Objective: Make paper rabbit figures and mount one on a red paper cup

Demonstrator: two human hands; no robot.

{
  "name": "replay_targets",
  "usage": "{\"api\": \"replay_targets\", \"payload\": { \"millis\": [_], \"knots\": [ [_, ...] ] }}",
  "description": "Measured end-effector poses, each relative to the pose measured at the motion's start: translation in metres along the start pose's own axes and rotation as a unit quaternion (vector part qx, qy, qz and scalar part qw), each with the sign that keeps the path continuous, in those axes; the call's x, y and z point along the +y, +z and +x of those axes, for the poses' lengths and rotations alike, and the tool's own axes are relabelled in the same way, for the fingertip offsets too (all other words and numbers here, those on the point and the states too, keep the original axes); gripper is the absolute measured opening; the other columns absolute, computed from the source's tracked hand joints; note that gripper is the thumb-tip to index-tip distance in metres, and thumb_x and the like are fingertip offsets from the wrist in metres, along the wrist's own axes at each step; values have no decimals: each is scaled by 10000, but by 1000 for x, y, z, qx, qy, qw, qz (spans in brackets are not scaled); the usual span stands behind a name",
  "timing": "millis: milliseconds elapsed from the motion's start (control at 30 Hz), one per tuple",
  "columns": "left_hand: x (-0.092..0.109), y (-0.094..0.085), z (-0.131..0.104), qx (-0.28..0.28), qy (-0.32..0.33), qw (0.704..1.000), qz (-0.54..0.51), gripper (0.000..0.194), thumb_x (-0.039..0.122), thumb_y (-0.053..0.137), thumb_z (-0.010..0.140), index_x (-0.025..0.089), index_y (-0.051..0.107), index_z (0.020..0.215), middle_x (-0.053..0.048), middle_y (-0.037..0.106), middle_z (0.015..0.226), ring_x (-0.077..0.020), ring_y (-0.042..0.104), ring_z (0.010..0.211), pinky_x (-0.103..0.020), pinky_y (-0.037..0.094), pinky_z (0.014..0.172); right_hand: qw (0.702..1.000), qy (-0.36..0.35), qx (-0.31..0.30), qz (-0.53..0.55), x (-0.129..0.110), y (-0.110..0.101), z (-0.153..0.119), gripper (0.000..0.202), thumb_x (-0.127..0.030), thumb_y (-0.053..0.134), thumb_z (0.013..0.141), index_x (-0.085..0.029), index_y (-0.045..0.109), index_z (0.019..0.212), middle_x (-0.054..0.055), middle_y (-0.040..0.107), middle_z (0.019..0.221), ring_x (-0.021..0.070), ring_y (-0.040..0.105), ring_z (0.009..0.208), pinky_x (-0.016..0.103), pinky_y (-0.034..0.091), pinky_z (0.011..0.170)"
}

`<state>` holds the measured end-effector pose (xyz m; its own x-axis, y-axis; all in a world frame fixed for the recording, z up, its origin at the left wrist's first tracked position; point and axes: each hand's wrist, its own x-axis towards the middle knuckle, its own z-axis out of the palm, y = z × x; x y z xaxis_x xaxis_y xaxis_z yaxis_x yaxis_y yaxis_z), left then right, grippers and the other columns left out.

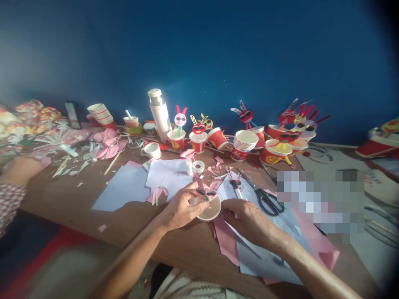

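My left hand (183, 209) is closed, its thumb and fingers pinching a pink paper face (206, 192) with upright ears, dark eye shapes and a green spot. Directly beneath the face is a white-rimmed paper cup (212, 214), seen from above. My right hand (249, 220) curls its fingers beside the cup's right rim; whatever they grip is hidden. Just beyond its knuckles, a white stick with a dark end (237, 190) lies on pale paper. Black-handled scissors (269, 201) rest to the right of it.
Decorated red paper cups (198, 145) and a stack of cups (245, 145) line the back, near a white flask (160, 118). A tape roll (198, 167) and a mug (151, 150) sit ahead. Paper sheets (123, 187) and scraps cover much of the table. Another person's arm (15, 178) is at left.
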<state>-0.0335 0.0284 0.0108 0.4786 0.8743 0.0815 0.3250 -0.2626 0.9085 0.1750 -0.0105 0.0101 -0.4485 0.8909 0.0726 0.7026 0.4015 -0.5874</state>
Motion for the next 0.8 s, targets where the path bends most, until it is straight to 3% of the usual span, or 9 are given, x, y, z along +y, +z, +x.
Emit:
{"api": "replay_targets", "payload": {
  "millis": [133,233,367,500,633,800],
  "knots": [
    [4,-2,1,-28,8,1000,-9,202,300,619,800,173,688,941,-83,599,1216,-234,560,1108,-313,433,943,1000,-1,1,0,2,2,0,188,-147,478,834,-214,653,822,8,677,726,143,581,622,252,395,588],
    [3,-5,0,-44,11,999,-20,357,331,618,802,178,614,1124,-85,598,1220,-237,566,1091,-325,425,950,1000,0,0,-2,4,2,1,173,-176,484,834,-210,646,783,-1,656,677,142,562,586,252,382,554],
    [-4,-13,-3,-54,-24,998,-28,669,429,686,723,167,466,1297,-124,509,1338,-311,449,1234,-412,348,1032,1000,8,3,-5,4,2,1,161,-191,501,831,-209,626,732,-10,629,628,141,539,549,248,358,516],
    [-4,-21,-5,-100,-33,994,8,911,412,770,630,202,323,1396,-129,375,1441,-335,327,1320,-446,275,1083,1000,16,6,-4,4,2,2,162,-217,509,831,-210,614,709,-7,624,616,140,531,531,249,356,508],
    [5,-24,-2,-117,-14,993,8,883,379,757,662,213,304,1402,-123,346,1458,-314,300,1337,-437,257,1097,1000,24,6,4,5,0,2,184,-247,496,844,-208,632,726,-3,641,631,139,547,547,248,367,522],
    [14,-22,8,-119,-5,989,-86,709,340,685,751,167,363,1358,-146,470,1363,-297,464,1222,-429,387,1010,999,43,17,22,4,-8,1,190,-303,496,858,-204,657,867,18,693,726,155,614,634,251,429,562]
  ]
}}
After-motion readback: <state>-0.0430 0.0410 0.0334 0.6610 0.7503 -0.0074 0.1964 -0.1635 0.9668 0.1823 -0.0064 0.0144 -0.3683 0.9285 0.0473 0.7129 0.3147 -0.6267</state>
